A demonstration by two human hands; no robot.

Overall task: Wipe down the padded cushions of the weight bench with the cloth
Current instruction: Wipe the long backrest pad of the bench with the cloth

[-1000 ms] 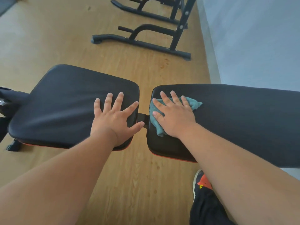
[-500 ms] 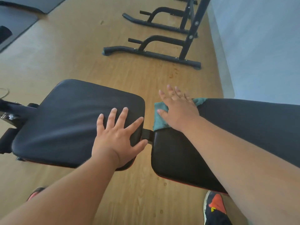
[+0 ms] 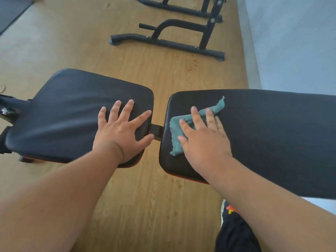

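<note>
Nearest us, a dark trouser leg and a shoe (image 3: 229, 210) with an orange patch stand close under the long cushion's near edge, so a step in could knock the bench. Up from there, the right hand (image 3: 203, 140) lies flat on the teal cloth (image 3: 179, 130), fingers spread and pressing down, not curled around it; the cloth is bunched at the left end of the back cushion (image 3: 272, 135), one tail trailing away toward the far edge. With nothing pinching it, I'd say a quick stroke could leave the cloth behind, or push it off that left end into the gap where the metal link (image 3: 156, 131) shows. Across the gap, the left hand (image 3: 123, 131) is splayed open on the seat cushion (image 3: 72, 113), bracing; lean hard and that pad could shift. Far off, the black rack base (image 3: 169, 42) sits well clear on the wooden floor (image 3: 76, 46).
</note>
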